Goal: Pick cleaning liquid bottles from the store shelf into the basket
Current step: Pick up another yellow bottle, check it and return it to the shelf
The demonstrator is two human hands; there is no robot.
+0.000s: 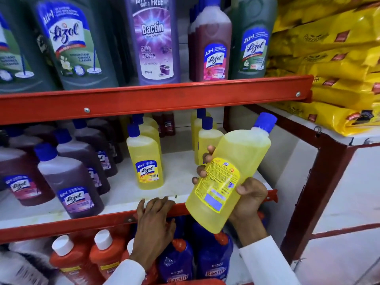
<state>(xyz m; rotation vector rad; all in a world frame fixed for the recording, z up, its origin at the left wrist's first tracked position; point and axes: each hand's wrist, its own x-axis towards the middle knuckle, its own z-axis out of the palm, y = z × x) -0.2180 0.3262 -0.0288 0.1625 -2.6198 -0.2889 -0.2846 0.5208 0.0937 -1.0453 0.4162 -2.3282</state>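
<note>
Head | red-edged white shelf (181,177) | right hand (249,194) grasping yellow bottle (230,171) | left hand (154,221) released, on shelf lip

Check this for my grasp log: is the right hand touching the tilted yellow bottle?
Touching. The head view shows the right hand wrapped around the yellow bottle, fingers on its label.

Bright even store lighting, wide-angle bowing at edges, slight motion blur throughout.
</note>
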